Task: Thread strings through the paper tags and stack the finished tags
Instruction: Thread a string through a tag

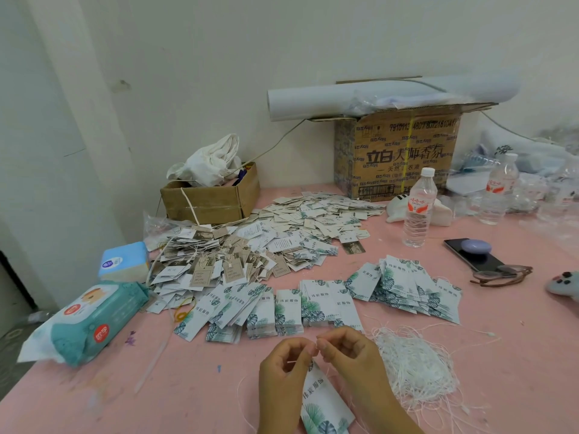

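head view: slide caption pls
Left hand holds a leaf-print paper tag, right hand pinches a white string at its top, beside loose strings.

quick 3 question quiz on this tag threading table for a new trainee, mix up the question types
1. True or false: the loose string pile lies left of the left hand.
2. What does that hand grip? A scissors, B leaf-print tag, C pen.
3. How many water bottles stand on the pink table?
Key: 1 false; 2 B; 3 two.
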The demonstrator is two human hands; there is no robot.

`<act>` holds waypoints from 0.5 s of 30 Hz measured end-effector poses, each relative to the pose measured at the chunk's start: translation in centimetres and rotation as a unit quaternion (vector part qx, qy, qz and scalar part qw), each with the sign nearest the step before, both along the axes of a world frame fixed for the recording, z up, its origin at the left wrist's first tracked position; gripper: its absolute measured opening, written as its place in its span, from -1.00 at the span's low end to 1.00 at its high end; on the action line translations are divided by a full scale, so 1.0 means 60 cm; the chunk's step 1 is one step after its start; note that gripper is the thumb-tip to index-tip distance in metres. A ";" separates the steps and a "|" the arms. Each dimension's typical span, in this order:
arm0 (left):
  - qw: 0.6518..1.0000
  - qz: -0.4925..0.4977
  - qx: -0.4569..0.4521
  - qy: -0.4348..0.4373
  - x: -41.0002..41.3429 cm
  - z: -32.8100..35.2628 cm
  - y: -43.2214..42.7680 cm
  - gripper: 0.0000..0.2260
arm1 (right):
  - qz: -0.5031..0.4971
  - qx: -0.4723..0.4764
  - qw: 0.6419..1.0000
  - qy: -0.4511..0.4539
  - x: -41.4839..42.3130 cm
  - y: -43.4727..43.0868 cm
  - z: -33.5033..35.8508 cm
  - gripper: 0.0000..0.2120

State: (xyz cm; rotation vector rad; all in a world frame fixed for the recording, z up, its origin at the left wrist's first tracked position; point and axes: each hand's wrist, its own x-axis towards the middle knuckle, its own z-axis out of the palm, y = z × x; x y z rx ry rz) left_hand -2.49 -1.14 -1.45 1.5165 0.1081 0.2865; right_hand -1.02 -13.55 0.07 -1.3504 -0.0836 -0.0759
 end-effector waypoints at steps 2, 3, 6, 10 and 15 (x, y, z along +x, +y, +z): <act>1.000 0.003 0.003 -0.002 0.000 0.001 0.000 -0.86 | 0.005 -0.018 1.000 -0.003 -0.001 0.001 0.000 -0.89; 1.000 0.003 0.006 -0.003 -0.001 0.002 0.000 -0.86 | 0.005 -0.025 1.000 -0.004 -0.002 0.001 -0.001 -0.88; 1.000 0.005 0.018 -0.003 -0.002 0.001 0.001 -0.86 | 0.003 -0.032 0.999 -0.007 -0.002 0.001 0.000 -0.89; 1.000 0.001 -0.002 -0.003 -0.002 0.003 0.005 -0.90 | 0.020 -0.011 1.000 0.000 -0.001 0.000 0.002 -0.93; 0.997 -0.020 -0.079 0.000 0.000 0.008 0.009 -0.82 | 0.070 0.020 0.997 0.030 0.002 -0.003 -0.001 -0.82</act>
